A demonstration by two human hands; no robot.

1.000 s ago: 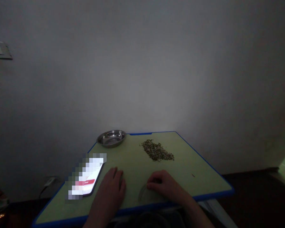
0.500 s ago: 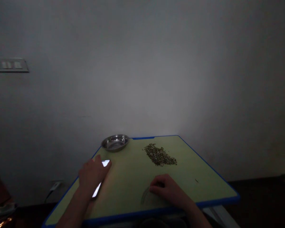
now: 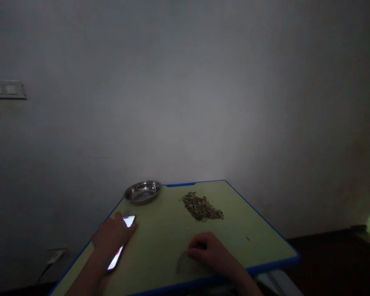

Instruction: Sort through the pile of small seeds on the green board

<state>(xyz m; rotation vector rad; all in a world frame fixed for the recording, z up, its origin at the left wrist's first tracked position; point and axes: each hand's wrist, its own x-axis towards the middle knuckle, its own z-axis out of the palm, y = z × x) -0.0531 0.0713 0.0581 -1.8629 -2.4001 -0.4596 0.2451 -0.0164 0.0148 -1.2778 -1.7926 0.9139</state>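
My left hand (image 3: 111,234) lies across a smartphone (image 3: 114,261) with a lit white screen. The thumb is at the phone's right edge, the fingers reach over to its far left, and the middle of the screen is covered. My right hand (image 3: 208,250) rests near the table's front edge, thumb and forefinger pinched together. Beside those fingertips shows a faint, see-through curved edge (image 3: 180,262); its kind is unclear in the dim light. Beyond the right hand, a loose heap of small brownish grains or seeds (image 3: 200,207) is spread on the table.
A shallow steel bowl (image 3: 142,193) stands at the back left corner of the pale yellow table (image 3: 157,242) with blue edging. One small dark sliver (image 3: 248,238) lies at the right. Behind is a grey wall with a switch plate (image 3: 8,89) and a plugged-in charger (image 3: 56,257).
The view has shifted slightly, so everything sits a little lower and further left. Both hands keep nearly the same places relative to the phone and the curved edge.
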